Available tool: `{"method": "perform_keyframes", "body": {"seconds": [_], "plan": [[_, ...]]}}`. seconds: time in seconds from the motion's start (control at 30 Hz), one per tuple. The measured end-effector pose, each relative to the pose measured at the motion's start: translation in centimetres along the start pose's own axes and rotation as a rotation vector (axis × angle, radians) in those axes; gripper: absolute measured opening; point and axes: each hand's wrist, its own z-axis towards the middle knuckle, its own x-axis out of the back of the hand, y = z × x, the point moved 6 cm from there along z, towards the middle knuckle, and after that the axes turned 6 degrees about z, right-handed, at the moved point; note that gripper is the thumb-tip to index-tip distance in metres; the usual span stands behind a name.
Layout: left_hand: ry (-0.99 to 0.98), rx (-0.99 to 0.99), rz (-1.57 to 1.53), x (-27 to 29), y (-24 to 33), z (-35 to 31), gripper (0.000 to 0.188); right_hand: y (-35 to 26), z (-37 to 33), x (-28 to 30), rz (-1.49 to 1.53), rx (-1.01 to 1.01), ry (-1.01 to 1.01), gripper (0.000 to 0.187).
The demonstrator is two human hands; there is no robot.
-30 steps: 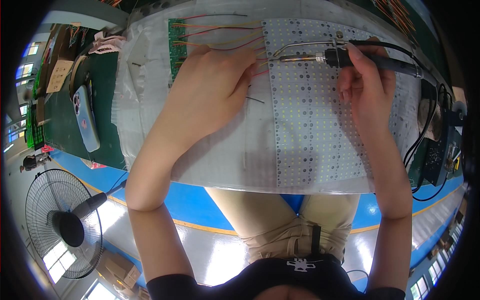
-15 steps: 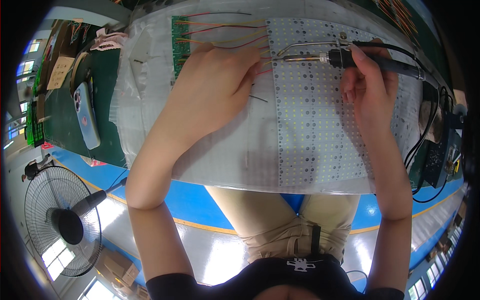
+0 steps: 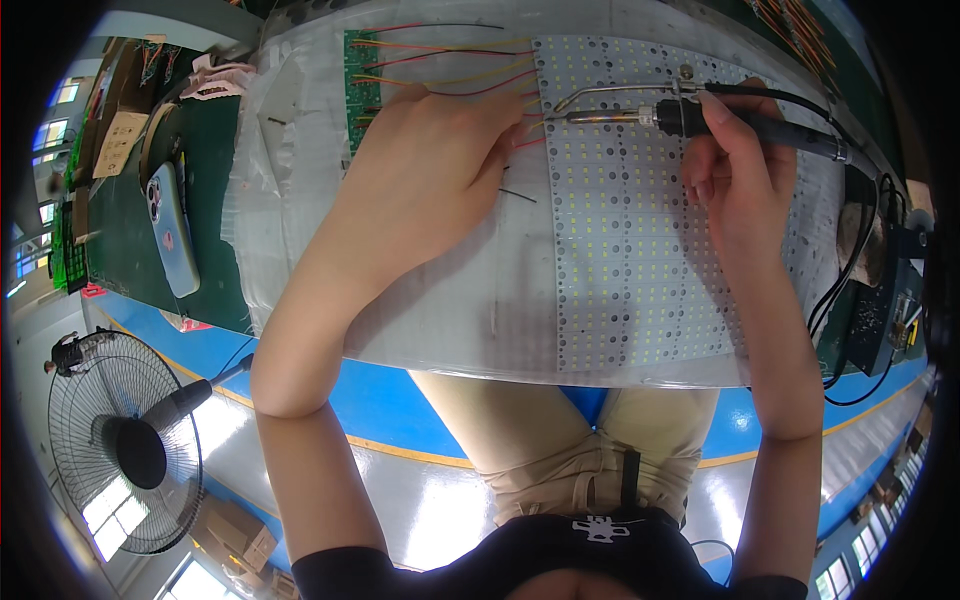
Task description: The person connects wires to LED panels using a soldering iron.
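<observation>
Wears, at lower centre of the frame, a black shirt (image 3: 490, 560) with a white print (image 3: 600, 530) — no words to be made out on it — and tan trousers (image 3: 540, 440). Grips the iron (image 3: 680, 118) in the right hand (image 3: 745, 165), upper right, fingers curled about the handle and thumb laid over it; keeps the tip at the left edge of the white panel (image 3: 640, 250), right of centre, just under a thin metal tube (image 3: 620, 87). Bends the left hand (image 3: 440, 150) across the upper centre, thumb and forefinger drawn together near that tip, perhaps pinching a wire; cannot tell for certain, with the fingertips hidden. Above, red and yellow wires (image 3: 450, 78) stretched between panel and green board (image 3: 358, 80), upper left of centre. Compared with a second ago, panel, board and iron slightly further right in the frame; over the last half second, hardly any shift — probably busy at the same spot, not moving on. Farther out, at left, a pale blue phone (image 3: 175, 240) with a small reddish mark, and a tan card (image 3: 122, 145), upper left, with marks too small to read. Beyond, lower left, a black fan (image 3: 140, 450), now overlapped at its top with a distant person (image 3: 75, 352).
</observation>
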Motion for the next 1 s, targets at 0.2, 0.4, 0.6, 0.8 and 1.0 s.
{"method": "perform_keyframes", "body": {"seconds": [0.2, 0.4, 0.6, 0.8, 1.0], "plan": [[-0.005, 0.001, 0.011, 0.05, 0.05, -0.08, 0.007, -0.07, -0.02, -0.09, 0.013, 0.002, 0.015, 0.017], [0.001, 0.009, 0.018, 0.05, 0.15, -0.04, 0.006, 0.01, 0.01, 0.00, 0.020, -0.007, 0.017, 0.017], [0.020, -0.004, 0.010, 0.16, 0.13, -0.10, 0.004, 0.11, 0.01, 0.27, 0.014, -0.017, 0.037, 0.016], [0.019, 0.002, 0.003, 0.14, 0.02, -0.12, 0.005, 0.16, 0.13, 0.49, 0.080, -0.037, 0.043, 0.018], [-0.042, 0.012, -0.013, 0.32, 0.14, -0.13, 0.004, 0.13, 0.21, 0.43, 0.130, -0.046, 0.060, 0.020]]}}
